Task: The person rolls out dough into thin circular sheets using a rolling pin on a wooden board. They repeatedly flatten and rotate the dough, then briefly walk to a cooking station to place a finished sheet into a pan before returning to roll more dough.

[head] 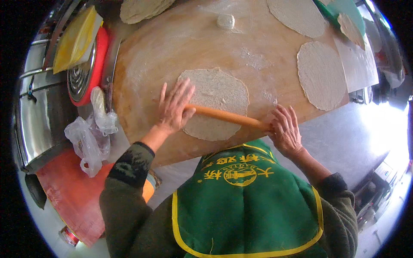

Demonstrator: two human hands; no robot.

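A wooden rolling pin (226, 116) lies slanted across a thin, flat sheet of dough (217, 90) on the floured wooden board (145, 74). My left hand (176, 106) rests on the pin's left end with its fingers spread, over the left edge of the dough. At the pin's right end, just off the sheet, my right hand (284, 129) lies over it with bent fingers. Both palms face down, and the pin's ends are hidden beneath them. Two more flat dough sheets, one upper right (298, 17) and one at the right edge (321, 75), lie on the board.
A small dough piece (226, 21) sits near the far side, a large dough mass (145, 9) at far left. Left of the board are a red round-rimmed object (102, 61), a yellow container (75, 40) and clear plastic bags (88, 142). A green object (350, 14) stands upper right.
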